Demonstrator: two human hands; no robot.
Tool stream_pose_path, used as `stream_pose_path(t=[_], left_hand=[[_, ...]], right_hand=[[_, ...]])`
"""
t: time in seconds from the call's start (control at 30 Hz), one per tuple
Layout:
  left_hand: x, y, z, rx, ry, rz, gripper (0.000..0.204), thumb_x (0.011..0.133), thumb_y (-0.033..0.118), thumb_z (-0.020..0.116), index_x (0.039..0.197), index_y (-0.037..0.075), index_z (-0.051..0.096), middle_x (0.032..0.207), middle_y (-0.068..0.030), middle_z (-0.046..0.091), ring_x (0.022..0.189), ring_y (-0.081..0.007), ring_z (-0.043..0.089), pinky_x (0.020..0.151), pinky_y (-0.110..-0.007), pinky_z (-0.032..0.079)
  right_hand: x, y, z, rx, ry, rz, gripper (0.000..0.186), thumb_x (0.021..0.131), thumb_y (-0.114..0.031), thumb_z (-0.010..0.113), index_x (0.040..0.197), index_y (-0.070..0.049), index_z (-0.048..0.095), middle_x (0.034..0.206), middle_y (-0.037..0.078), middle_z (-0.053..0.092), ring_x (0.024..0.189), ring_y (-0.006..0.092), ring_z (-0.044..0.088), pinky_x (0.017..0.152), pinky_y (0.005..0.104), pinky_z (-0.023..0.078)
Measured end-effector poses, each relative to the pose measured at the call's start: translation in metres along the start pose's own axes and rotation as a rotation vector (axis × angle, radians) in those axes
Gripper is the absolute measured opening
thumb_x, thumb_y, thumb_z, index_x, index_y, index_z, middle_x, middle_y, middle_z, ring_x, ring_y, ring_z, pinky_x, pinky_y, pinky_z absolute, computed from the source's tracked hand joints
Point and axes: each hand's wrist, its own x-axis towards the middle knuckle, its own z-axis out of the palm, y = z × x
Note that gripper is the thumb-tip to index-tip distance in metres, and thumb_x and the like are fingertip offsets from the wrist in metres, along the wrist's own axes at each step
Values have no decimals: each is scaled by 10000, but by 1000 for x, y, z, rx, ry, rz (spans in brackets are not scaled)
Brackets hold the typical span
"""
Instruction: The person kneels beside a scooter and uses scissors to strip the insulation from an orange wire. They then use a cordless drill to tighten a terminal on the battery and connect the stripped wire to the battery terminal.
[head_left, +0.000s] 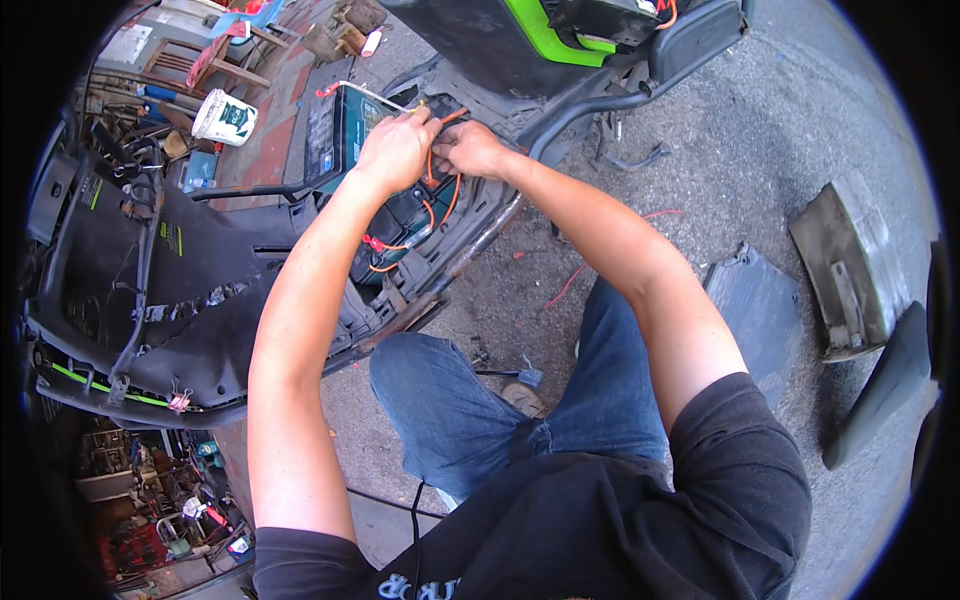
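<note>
In the footwell of a partly stripped electric scooter point(210, 250) lie dark batteries point(400, 212) joined by thin orange wires point(456, 196) with red-covered ends. My left hand point(398, 152) is over the far end of the battery bay, next to a teal and black battery point(352, 128). Its fingers are bent and closed; what they hold is hidden. Close beside it, my right hand point(472, 150) has fingertips pinched on an orange wire. A thicker orange-brown lead shows just above the two hands.
Loose panels, a worn grey one point(850, 270) and a flat dark one point(755, 305), lie on the pavement at right. A white bucket point(224, 117) and wooden chair point(215, 60) stand far left. Tools and parts point(180, 500) clutter the lower left. A scooter section with green trim point(550, 35) rises ahead.
</note>
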Motion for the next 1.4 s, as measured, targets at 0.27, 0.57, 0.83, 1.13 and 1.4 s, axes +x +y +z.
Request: stream_pose_path(t=[0.27, 0.57, 0.83, 1.13, 1.4], left_hand=[[-2, -23, 24, -29, -54, 153, 124, 765, 39, 648, 885, 53, 676, 927, -115, 670, 961, -323, 668, 846, -462, 532], [9, -3, 38, -309, -114, -526, 173, 756, 132, 672, 830, -8, 743, 855, -236, 731, 832, -370, 734, 754, -442, 577], [28, 7, 50, -1132, -114, -1353, 223, 806, 125, 595, 704, -51, 686, 638, -128, 665, 504, -201, 625, 465, -358, 470], [7, -1, 51, -1261, -96, -1135, 197, 847, 137, 633, 787, -39, 700, 677, -121, 678, 512, -215, 635, 486, -360, 492], [6, -9, 63, -809, -118, -966, 293, 823, 170, 634, 944, -79, 732, 941, -241, 747, 898, -334, 744, 797, -397, 567]], right_hand=[[-1, 3, -2, -25, -17, -46, 188, 985, -134, 658, 990, 46, 715, 873, 94, 739, 761, 154, 713, 723, 297, 600], [-4, 1, 1, -74, 42, -45, 186, 982, -130, 654, 986, 42, 726, 860, 86, 750, 751, 149, 724, 728, 300, 598], [-8, 4, 3, -158, 85, -112, 180, 978, -125, 657, 1015, 37, 727, 872, 91, 756, 754, 146, 727, 732, 299, 598], [0, 15, 6, -133, 91, -122, 186, 988, -117, 642, 983, 48, 727, 841, 80, 746, 754, 129, 718, 697, 291, 594], [-20, -8, 9, -536, 264, -228, 202, 880, -229, 666, 988, -93, 770, 915, 184, 734, 900, 380, 702, 838, 460, 549]])
